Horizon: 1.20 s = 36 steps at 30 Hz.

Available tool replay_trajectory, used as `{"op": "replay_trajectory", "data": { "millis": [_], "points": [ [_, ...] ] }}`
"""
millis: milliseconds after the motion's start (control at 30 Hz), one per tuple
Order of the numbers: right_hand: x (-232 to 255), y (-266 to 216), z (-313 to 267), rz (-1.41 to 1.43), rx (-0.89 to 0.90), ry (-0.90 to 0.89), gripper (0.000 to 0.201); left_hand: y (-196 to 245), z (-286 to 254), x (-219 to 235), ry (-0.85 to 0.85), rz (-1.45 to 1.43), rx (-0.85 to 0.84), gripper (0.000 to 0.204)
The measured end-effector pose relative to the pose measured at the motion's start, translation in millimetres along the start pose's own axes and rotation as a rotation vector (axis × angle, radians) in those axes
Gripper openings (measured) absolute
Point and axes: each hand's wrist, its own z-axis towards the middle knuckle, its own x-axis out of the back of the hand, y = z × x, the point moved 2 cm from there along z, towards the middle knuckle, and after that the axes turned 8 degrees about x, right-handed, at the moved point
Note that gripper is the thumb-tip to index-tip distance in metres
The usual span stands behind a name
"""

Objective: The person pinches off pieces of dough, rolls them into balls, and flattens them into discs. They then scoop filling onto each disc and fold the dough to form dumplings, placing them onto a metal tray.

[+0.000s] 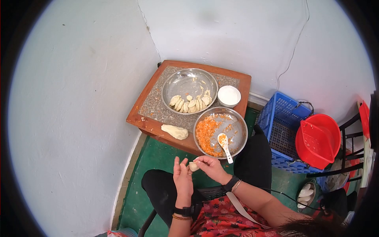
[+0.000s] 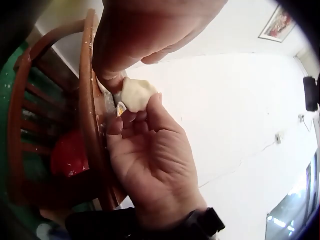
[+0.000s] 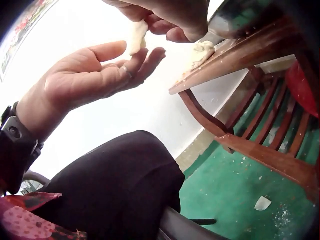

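A small pale dumpling (image 1: 193, 166) is held over my lap, just in front of the low wooden table (image 1: 147, 119). My right hand (image 1: 211, 168) pinches it between thumb and curled fingers; the right hand (image 2: 155, 160) shows palm-up in the left wrist view, with the dumpling (image 2: 136, 94) at its fingertips. My left hand (image 1: 182, 177) stands beside it with straight fingers touching the dough. In the right wrist view the left hand (image 3: 90, 75) lies flat and open under the dumpling (image 3: 137, 36), and the right hand (image 3: 175, 17) grips the dumpling from above.
On the table stand a steel plate (image 1: 185, 81) with several folded dumplings, a steel bowl (image 1: 237, 130) of orange filling with a white spoon (image 1: 225, 147), a small white bowl (image 1: 229, 96) and a dough lump (image 1: 175, 131). A blue crate (image 1: 282, 130) and red basin (image 1: 318, 140) stand right.
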Motion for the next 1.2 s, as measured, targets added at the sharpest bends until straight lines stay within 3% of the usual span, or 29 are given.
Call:
{"op": "replay_trajectory", "data": {
  "millis": [67, 167, 333, 433, 533, 667, 767, 867, 967, 1200],
  "points": [
    [0, 1, 0, 0.023, 0.006, -0.007, 0.021, -5, 4, 7, -0.034, -0.096, 0.113, 0.049],
    [0, 4, 0, 0.048, 0.011, -0.014, 0.021, -11, 6, 17, -0.063, -0.035, 0.116, 0.047],
    [0, 5, 0, 0.126, 0.018, -0.005, 0.021, -7, 4, 12, -0.007, 0.066, -0.059, 0.053],
    [-3, 4, 0, -0.023, 0.060, 0.011, 0.024, -3, 2, 8, 0.011, 0.212, -0.145, 0.053],
    [-5, -2, 0, -0.251, 0.221, -0.025, 0.024, -3, 1, 7, -0.041, 0.306, -0.205, 0.054],
    [1, 18, -2, -0.109, 0.034, -0.033, 0.021, -2, -3, 2, -0.059, 0.416, -0.260, 0.055],
    [1, 6, 0, -0.049, -0.002, 0.010, 0.020, -1, -5, -7, 0.072, 0.209, -0.174, 0.057],
    [0, 1, 0, 0.023, -0.017, 0.020, 0.020, -4, -2, -2, 0.001, 0.024, 0.069, 0.057],
    [-1, 3, 1, 0.040, -0.019, 0.022, 0.020, -9, 0, 6, -0.046, 0.149, 0.065, 0.057],
    [1, 8, -1, -0.061, -0.039, 0.022, 0.019, -10, 2, 10, -0.090, 0.046, 0.016, 0.049]
  ]
}}
